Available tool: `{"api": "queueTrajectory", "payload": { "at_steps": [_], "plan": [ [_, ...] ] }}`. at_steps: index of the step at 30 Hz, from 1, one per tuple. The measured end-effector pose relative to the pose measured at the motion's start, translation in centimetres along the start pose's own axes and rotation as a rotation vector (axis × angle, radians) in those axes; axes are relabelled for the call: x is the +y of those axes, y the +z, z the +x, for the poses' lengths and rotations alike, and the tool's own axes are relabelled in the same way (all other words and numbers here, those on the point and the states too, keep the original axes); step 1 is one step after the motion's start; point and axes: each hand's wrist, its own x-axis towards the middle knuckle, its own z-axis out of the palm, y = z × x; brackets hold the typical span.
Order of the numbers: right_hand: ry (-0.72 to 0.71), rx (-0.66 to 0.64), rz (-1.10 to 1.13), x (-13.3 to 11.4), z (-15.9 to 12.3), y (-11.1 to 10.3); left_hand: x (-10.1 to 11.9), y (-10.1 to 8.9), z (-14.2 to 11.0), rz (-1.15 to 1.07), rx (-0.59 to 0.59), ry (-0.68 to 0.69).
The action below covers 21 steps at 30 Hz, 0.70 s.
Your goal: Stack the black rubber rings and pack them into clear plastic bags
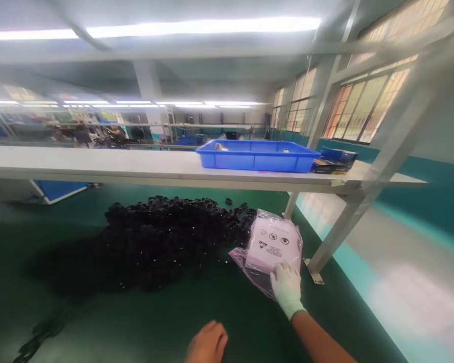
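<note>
Gloved right hand (pixel 287 286) lay on one printed pink packet (pixel 275 239), whether gripping I couldn't tell; bare left hand (pixel 208 343) curled, palm hidden. One black pile (pixel 166 242) lay leftward, two metal posts (pixel 340 237) near; one white shelf (pixel 136 162) bore one blue bin (pixel 257 156).

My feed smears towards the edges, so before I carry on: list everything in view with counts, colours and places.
Printed plastic packaging: count unclear, pinkish, right of the pile
Looped items: one big pile, black, on the floor
Floor: one, green, below
Bench top: one, white, across the middle
Bin: one, blue, on the bench top
Small boxes: count unclear, dark, blue and yellow, right of the bin
Panel: one, blue, left
Strip lights: several, white, overhead
Windows: several, right
Far background: too blurred to count
Left hand: one, bare, bottom centre
Right hand: one, white-gloved, on the packaging
</note>
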Motion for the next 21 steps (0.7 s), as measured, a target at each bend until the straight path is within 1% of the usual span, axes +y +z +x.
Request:
{"api": "queueTrajectory", "payload": {
  "at_steps": [3, 5, 6, 8, 9, 11, 12, 13, 15, 17, 18, 19, 20, 21],
  "plan": [
    [0.047, -0.002, 0.064, 0.9, 1.8, -0.6, 4.7, 2.2, 6.9, -0.013, 0.123, 0.325],
    [0.074, -0.022, 0.197, 1.6, 2.6, -1.4, 7.0, 4.0, 11.3, 0.047, 0.175, 0.424],
    [0.092, -0.034, 0.281, 2.0, 2.8, -1.8, 7.8, 4.8, 13.3, 0.099, 0.203, 0.468],
    [0.156, -0.03, 0.43, 3.0, 2.3, -2.3, 8.6, 6.3, 16.8, 0.196, 0.256, 0.508],
    [0.212, -0.007, 0.489, 3.6, 1.6, -2.5, 8.6, 6.8, 18.3, 0.225, 0.267, 0.521],
    [0.396, 0.042, 0.62, 4.9, -0.6, -2.2, 8.3, 7.3, 20.6, 0.24, 0.258, 0.525],
    [0.522, 0.043, 0.715, 5.4, -1.9, -1.9, 7.9, 7.2, 21.4, 0.235, 0.247, 0.522],
    [0.664, 0.01, 0.847, 5.8, -3.3, -1.4, 7.6, 7.0, 21.9, 0.228, 0.241, 0.514],
    [0.936, -0.141, 1.204, 6.0, -5.7, -0.1, 6.8, 6.2, 22.0, 0.222, 0.236, 0.503],
    [1.175, -0.398, 1.565, 5.2, -7.0, 1.0, 6.0, 5.3, 20.7, 0.219, 0.229, 0.518],
    [1.265, -0.512, 1.725, 4.6, -7.2, 1.4, 5.6, 5.0, 19.6, 0.188, 0.236, 0.534],
    [1.318, -0.596, 1.859, 3.9, -6.9, 1.7, 5.3, 4.8, 18.1, 0.139, 0.247, 0.549],
    [1.34, -0.637, 1.974, 3.2, -6.4, 1.8, 5.0, 4.8, 16.4, 0.027, 0.277, 0.553],
    [1.336, -0.638, 2.072, 2.5, -5.7, 2.0, 4.7, 4.8, 14.4, -0.128, 0.311, 0.544]
  ]
}}
